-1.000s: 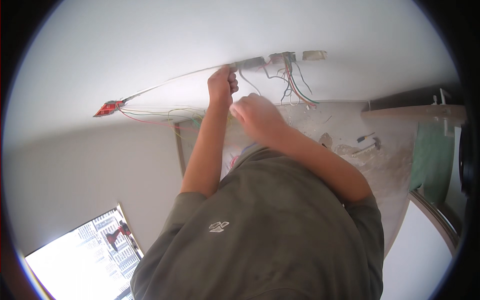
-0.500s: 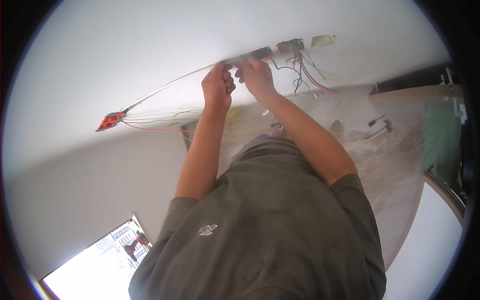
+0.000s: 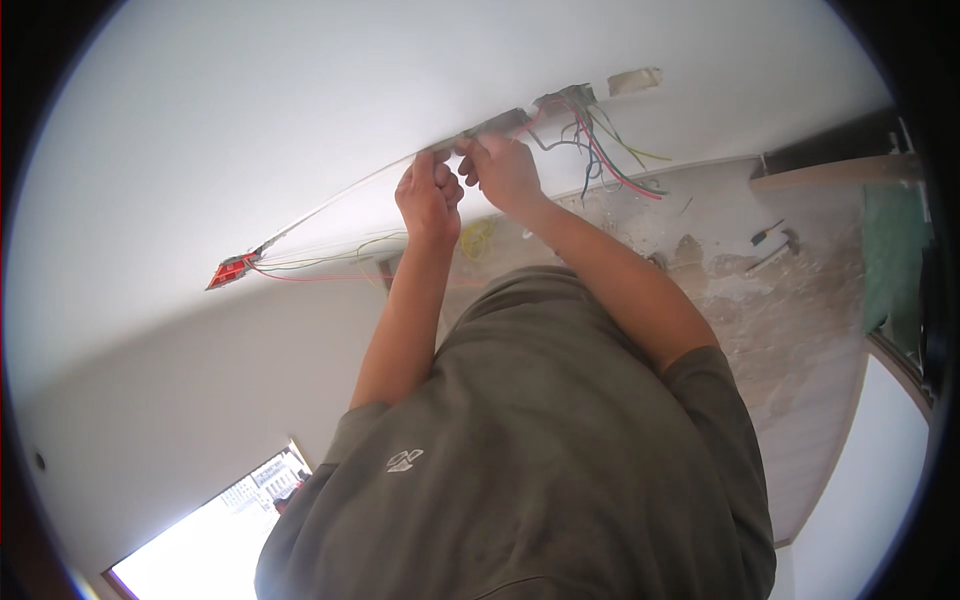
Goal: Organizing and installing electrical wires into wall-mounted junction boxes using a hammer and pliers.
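both hands' fingers (image 3: 452,190) pinch a grey wall strip (image 3: 490,127); coloured wires (image 3: 610,160) dangle just beside.

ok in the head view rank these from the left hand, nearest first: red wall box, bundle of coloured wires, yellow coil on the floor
1. Yellow coil on the floor, just right of and below the left hand.
2. Bundle of coloured wires, farther right.
3. Red wall box, far left.

We see no packages, signs or screens here. The one label-like mark is a small white printed emblem (image 3: 405,460) on the olive-green shirt, low and left of centre, made of two rounded outline shapes side by side; its detail is too small for us to tell.
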Motion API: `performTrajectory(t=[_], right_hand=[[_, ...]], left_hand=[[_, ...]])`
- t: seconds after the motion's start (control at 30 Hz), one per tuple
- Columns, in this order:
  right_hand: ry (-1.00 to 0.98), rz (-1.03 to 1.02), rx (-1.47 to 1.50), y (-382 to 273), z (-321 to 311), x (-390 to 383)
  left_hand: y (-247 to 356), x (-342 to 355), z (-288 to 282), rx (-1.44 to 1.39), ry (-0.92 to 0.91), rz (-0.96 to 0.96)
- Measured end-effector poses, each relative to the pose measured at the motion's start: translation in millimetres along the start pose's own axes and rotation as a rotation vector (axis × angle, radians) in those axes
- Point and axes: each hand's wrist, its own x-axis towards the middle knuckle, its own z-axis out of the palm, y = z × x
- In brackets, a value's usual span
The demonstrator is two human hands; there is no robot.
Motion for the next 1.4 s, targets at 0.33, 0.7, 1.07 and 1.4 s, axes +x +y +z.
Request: performTrajectory(t=[0.33,0.7,1.07,1.4], right_hand=[[0.033,0.001,-0.096,7,5,7],[-0.082,0.014,-0.086,11,-4,5],[0.023,0.18,-0.032,-1,6,3],[-0.566,0.013,-0.298,-63,-70,-73]], left_hand=[[2,-2,5,0.047,0.018,0.011],[19,3,-10,0.299,0.017,-0.115],[13,6,-9,0.375,0.092,-0.092],[18,-6,-23,0.287,-0.074,-0.105]])
